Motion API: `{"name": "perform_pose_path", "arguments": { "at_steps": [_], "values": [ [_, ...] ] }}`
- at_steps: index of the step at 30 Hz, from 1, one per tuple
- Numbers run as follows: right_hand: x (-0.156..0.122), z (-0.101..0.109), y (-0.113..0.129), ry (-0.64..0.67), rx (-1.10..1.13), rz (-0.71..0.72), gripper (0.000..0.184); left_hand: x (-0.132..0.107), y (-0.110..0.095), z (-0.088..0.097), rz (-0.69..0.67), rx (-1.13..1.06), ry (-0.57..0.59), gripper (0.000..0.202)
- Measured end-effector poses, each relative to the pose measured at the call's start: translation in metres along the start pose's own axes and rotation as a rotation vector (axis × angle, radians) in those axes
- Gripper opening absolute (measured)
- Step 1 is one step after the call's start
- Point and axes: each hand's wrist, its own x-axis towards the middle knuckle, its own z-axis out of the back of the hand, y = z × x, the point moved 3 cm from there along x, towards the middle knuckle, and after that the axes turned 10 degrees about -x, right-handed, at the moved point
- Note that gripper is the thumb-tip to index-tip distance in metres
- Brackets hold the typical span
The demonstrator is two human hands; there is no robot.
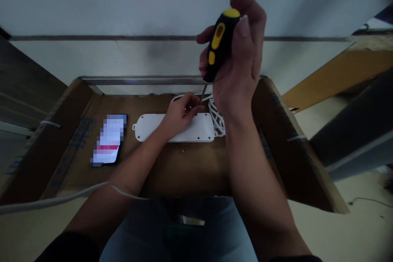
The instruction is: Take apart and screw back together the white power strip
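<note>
A white power strip (153, 125) lies face down on a cardboard sheet (190, 168), its white cord (217, 116) coiled at its right end. My right hand (242, 61) is closed around a black and yellow screwdriver (219, 43), held upright with its thin shaft angled down toward the strip's back edge. My left hand (181, 116) rests on the strip, fingers pinched together near the screwdriver tip; what they pinch is too small to name. Two small screws (184, 148) lie on the cardboard just in front of the strip.
A phone (109, 140) with a lit screen lies left of the strip. The cardboard's sides fold up at left and right. A white cable (61, 198) crosses the near left. A metal bar (138, 80) and pale wall stand behind.
</note>
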Motion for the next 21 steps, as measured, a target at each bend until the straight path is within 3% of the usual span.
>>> {"name": "perform_pose_path", "arguments": {
  "at_steps": [5,7,13,15,17,19,21],
  "values": [
    [-0.004,-0.002,0.006,-0.048,-0.035,0.022,0.018,0.000,0.002,0.000,0.056,-0.080,0.042,0.022],
    [-0.004,-0.001,0.008,-0.074,-0.018,0.014,0.028,-0.001,0.000,-0.001,0.051,-0.103,0.082,0.020],
    [0.002,0.006,-0.006,0.012,-0.030,-0.049,0.029,-0.002,-0.003,-0.003,0.033,-0.106,0.126,0.020],
    [0.003,0.008,-0.009,-0.061,-0.123,0.010,0.024,-0.002,-0.003,-0.003,0.029,-0.120,0.123,0.020],
    [0.002,0.007,-0.008,-0.135,-0.186,0.064,0.032,-0.002,-0.003,-0.004,0.012,-0.094,0.113,0.020],
    [0.000,0.004,-0.003,-0.171,-0.180,0.080,0.039,-0.001,-0.004,-0.003,-0.008,-0.021,0.088,0.021],
    [-0.001,0.001,0.003,-0.167,-0.107,0.051,0.032,-0.001,-0.004,-0.001,-0.020,0.065,0.040,0.022]
  ]
}}
